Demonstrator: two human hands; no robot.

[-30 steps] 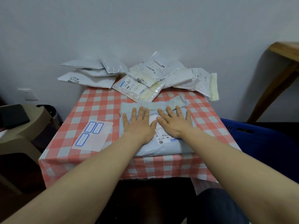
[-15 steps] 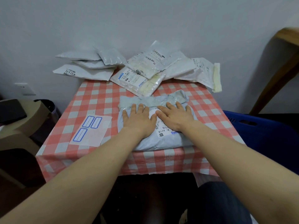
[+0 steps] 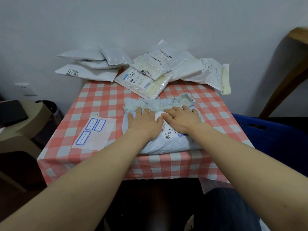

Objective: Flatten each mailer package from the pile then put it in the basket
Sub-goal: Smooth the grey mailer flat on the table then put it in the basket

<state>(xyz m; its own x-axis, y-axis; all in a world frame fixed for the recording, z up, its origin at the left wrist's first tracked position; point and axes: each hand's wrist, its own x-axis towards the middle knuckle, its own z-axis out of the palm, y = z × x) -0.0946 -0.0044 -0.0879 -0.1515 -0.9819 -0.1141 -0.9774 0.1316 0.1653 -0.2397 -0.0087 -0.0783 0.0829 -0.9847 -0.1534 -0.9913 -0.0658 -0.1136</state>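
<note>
A pale grey-blue mailer package lies at the front of the red-and-white checked table, its far end crumpled. My left hand and my right hand press flat on top of it side by side, fingers pointing away from me. A pile of white and clear mailers sits along the table's far edge against the wall. The blue basket stands on the floor right of the table.
A white sheet with blue label frames lies on the table's left front. A beige stool with a dark item on it stands at the left. A wooden table leg slants at the right. My knee is below the table.
Both hands have slid back toward me over the package, fingers drawn closer together. The package's far end has bunched up and lifted.
</note>
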